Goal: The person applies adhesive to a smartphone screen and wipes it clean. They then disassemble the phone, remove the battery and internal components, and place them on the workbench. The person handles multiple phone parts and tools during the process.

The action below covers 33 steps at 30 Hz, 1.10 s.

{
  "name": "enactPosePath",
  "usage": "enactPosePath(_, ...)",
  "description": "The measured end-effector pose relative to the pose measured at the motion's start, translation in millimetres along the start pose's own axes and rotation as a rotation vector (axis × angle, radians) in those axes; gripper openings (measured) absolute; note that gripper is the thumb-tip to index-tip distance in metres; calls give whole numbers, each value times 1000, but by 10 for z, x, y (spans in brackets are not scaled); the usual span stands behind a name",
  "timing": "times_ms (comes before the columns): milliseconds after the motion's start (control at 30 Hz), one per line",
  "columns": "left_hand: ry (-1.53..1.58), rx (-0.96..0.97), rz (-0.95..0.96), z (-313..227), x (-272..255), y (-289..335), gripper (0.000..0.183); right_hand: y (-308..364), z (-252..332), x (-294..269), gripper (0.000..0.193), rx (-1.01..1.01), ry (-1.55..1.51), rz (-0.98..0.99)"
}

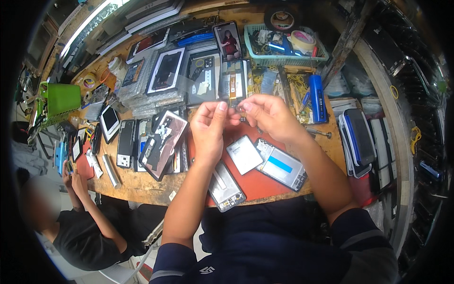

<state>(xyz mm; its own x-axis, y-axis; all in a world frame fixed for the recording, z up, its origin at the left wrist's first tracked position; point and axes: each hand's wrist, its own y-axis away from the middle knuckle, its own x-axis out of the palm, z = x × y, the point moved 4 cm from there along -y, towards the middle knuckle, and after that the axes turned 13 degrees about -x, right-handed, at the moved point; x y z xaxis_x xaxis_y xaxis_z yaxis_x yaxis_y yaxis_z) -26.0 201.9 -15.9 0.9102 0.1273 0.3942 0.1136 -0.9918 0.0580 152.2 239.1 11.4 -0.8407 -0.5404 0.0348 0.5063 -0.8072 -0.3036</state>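
My left hand (211, 124) and my right hand (270, 116) meet above the bench, thumbs and fingertips pinched close together. Something tiny is between them, too small to name. Below lies a flat white phone battery (244, 155) on a red mat (253, 184). It rests against an opened phone frame (282, 166) with a blue strip across it. Under my left forearm, a second phone frame (226, 188) pokes over the bench's front edge. Just beyond my fingers stands an opened phone (235, 81) with an orange flex cable.
Phone parts and a tilted back cover (164, 142) crowd the left. Boxed screens (166, 71) are stacked behind. A lit phone (227, 41) leans by a teal basket (289, 60) of tape and tools. A blue cylinder (318, 99) stands right. At left, a person (90, 232) holds something small.
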Motion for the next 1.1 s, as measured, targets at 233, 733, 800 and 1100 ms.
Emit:
enactPosePath(233, -20, -52, 27, 6, 25, 9, 17, 13, 94, 51, 23, 3, -15, -53)
enactPosePath(733, -15, -141, 249, 62, 115, 51, 17, 7, -107, 113, 24, -126, -60, -40)
enactPosePath(800, -32, -55, 122, -8, 58, 45, 18, -4, -97, 120, 24, -146, -13, -25)
enactPosePath(1100, -78, -71, 102, 11, 46, 32, 16, 14, -110, 130, 26, -191, -16, -63)
